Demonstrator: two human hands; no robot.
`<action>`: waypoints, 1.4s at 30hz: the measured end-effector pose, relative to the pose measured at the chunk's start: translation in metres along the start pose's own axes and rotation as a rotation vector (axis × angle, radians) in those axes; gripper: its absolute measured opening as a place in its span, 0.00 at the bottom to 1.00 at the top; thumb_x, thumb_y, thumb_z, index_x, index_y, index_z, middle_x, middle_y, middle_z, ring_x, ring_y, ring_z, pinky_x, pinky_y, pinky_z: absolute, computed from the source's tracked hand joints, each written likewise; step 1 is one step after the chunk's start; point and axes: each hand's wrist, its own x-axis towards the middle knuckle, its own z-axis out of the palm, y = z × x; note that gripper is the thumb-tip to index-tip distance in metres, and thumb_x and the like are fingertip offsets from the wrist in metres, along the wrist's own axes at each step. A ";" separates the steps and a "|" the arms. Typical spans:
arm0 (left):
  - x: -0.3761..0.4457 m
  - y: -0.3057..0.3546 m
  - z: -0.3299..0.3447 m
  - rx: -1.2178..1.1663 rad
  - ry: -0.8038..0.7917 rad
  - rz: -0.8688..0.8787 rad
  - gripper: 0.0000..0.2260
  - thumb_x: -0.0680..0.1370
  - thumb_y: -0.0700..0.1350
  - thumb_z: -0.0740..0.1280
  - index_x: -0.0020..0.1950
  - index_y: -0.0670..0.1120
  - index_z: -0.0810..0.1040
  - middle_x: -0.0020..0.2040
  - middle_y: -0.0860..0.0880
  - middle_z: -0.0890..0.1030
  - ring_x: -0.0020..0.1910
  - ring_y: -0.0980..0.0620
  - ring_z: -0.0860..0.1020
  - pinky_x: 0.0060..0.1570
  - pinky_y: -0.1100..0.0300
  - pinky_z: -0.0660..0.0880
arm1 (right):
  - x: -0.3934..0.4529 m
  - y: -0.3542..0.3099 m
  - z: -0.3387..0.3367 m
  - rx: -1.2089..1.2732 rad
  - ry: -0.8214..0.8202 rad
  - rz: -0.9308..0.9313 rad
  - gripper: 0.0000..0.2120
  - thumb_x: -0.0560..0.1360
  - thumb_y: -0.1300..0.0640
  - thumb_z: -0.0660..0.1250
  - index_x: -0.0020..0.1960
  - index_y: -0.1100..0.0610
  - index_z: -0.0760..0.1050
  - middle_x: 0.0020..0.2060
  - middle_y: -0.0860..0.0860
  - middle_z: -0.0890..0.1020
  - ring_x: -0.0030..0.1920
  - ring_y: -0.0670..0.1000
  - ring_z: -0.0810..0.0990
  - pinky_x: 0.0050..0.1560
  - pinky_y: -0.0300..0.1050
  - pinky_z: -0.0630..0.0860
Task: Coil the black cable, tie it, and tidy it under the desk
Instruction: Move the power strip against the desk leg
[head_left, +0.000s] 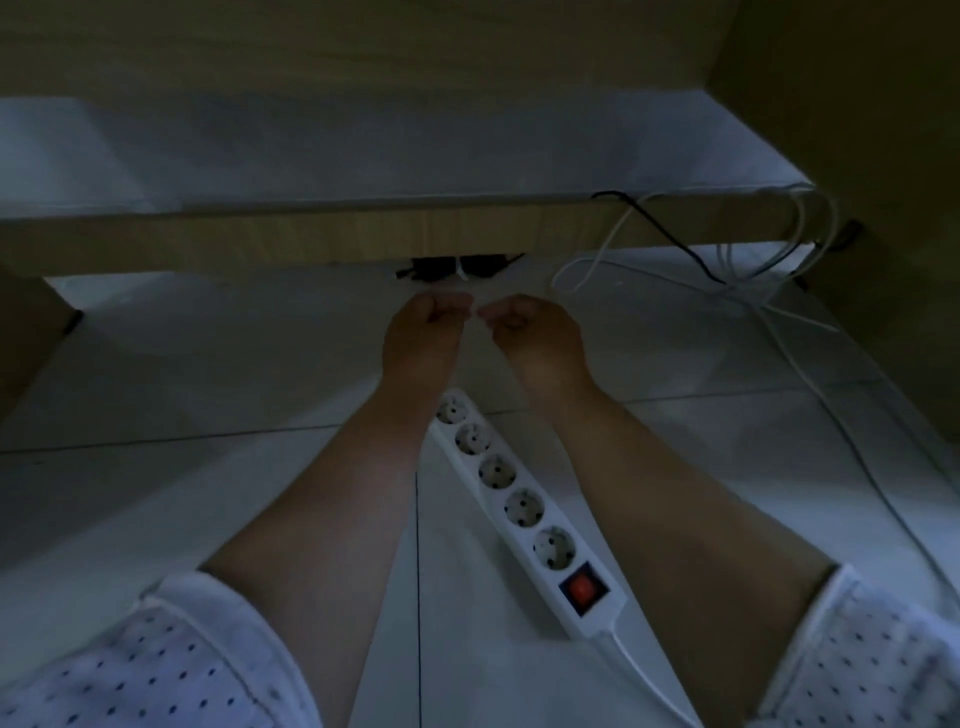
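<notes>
Head view, dim light under the desk. The left hand (423, 327) and right hand (530, 325) are seen side by side at frame centre, fingers curled, fingertips nearly meeting; something thin and pale appears to be pinched between them, probably the tail of the white tie (461, 270), but this cannot be confirmed through the blur. At 12 o'clock from the hands, just beyond the fingertips, the black cable (447, 266) is seen as a coiled bundle tucked under the lower edge of the wooden rail (260, 244), with the white tie wrapped round its middle. The bundle is judged light and springy; loops may splay if the tie is slack, so it is best held at the tied waist, not by a loose end. At 6 o'clock, between the forearms, a white power strip (524, 512) lies on the tiled floor (156, 405). At 2 o'clock, loose white cords (769, 270) and a thin black wire (660, 228) hang near the desk side.
</notes>
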 end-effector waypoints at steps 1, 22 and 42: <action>-0.012 -0.004 0.002 0.073 -0.006 0.021 0.11 0.81 0.38 0.61 0.59 0.44 0.80 0.58 0.49 0.80 0.53 0.53 0.77 0.53 0.63 0.75 | -0.013 0.003 -0.002 -0.002 0.004 0.006 0.15 0.79 0.67 0.58 0.59 0.61 0.80 0.60 0.54 0.82 0.59 0.52 0.79 0.51 0.28 0.68; -0.189 -0.093 0.042 0.217 -0.192 -0.208 0.39 0.71 0.35 0.71 0.77 0.57 0.60 0.67 0.54 0.78 0.63 0.54 0.77 0.62 0.51 0.76 | -0.224 0.080 -0.024 -0.426 -0.102 0.285 0.32 0.69 0.52 0.72 0.69 0.56 0.65 0.61 0.56 0.72 0.63 0.57 0.69 0.62 0.48 0.70; -0.206 -0.061 0.279 0.079 -0.481 -0.151 0.37 0.75 0.29 0.68 0.79 0.50 0.58 0.76 0.50 0.67 0.73 0.55 0.67 0.72 0.54 0.66 | -0.214 0.208 -0.191 -0.316 0.412 0.390 0.23 0.69 0.53 0.72 0.61 0.59 0.73 0.54 0.54 0.75 0.56 0.55 0.72 0.55 0.45 0.72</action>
